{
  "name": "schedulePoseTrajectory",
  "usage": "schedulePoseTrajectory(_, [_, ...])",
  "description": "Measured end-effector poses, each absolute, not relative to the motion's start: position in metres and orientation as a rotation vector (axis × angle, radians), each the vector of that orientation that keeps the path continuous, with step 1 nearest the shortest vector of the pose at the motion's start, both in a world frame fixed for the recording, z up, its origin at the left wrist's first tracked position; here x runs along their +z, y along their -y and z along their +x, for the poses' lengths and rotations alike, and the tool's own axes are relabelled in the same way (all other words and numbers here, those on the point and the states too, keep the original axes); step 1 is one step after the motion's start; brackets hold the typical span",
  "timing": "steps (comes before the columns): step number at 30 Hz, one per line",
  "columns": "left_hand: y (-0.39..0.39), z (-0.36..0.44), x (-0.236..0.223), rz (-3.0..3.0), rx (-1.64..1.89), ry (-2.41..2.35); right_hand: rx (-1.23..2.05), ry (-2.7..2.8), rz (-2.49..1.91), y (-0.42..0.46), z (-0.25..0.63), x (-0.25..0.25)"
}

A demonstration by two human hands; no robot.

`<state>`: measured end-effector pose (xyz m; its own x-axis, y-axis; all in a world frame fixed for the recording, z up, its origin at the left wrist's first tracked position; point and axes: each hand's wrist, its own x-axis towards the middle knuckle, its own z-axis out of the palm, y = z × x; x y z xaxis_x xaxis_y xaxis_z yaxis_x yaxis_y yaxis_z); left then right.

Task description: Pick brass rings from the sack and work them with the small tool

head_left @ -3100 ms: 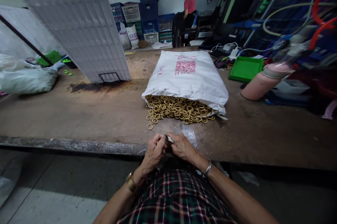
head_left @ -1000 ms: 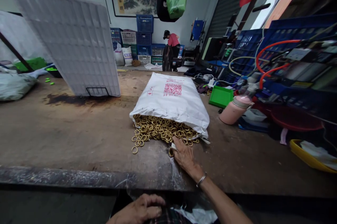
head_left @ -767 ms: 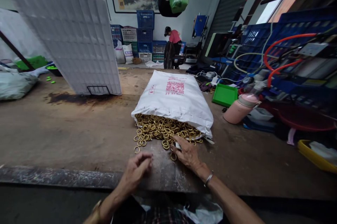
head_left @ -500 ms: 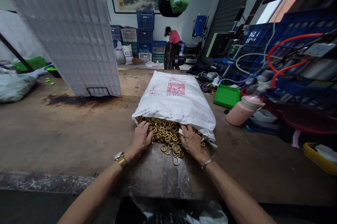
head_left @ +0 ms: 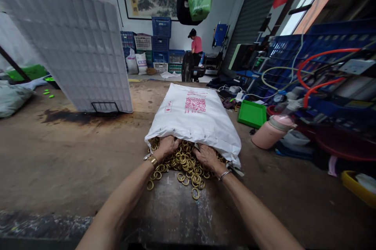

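A white woven sack (head_left: 211, 126) with red print lies flat on the table, its mouth facing me. Brass-coloured metal rings (head_left: 184, 160) spill from the mouth onto the tabletop. My left hand (head_left: 168, 146) reaches in under the upper lip at the left, touching the rings. Its thumb points right, while the other fingers are hidden by the sack and rings. My right hand (head_left: 207, 157) is at the right of the mouth, among the rings and against the lip. Its fingertips are tucked from sight beside a small pale strip, so what they grip does not show.
Left on the wooden table (head_left: 73, 156) stands a white ribbed panel (head_left: 79, 50) on a wire stand. At right are a green tray (head_left: 252, 114), a pink bottle (head_left: 268, 132), hoses and a yellow container (head_left: 357, 191). A person (head_left: 196, 44) is at the back near stacked crates (head_left: 161, 40).
My left hand has moved right and deeper into the sack's mouth. My right hand has shifted slightly inward. More rings lie spilled at the left, and the person behind is more upright.
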<state>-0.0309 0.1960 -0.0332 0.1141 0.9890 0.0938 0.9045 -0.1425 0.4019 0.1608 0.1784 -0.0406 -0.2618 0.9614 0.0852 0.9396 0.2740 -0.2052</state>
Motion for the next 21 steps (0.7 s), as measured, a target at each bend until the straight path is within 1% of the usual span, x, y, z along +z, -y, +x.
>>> schedulePoseTrajectory(4, [-0.189, -0.027, -0.032, 2.162, 0.472, -1.812, 0.142, 2.409, -1.693, -0.171, 0.164, -0.042])
schedulePoseTrajectory(15, [-0.157, -0.026, -0.031, 2.336, 0.557, -1.761, 0.001, 2.467, -1.633, -0.147, 0.174, -0.044])
schedulePoseTrajectory(21, [-0.14, -0.023, -0.032, 2.417, 0.568, -1.753, 0.032, 2.517, -1.669, -0.132, 0.179, -0.043])
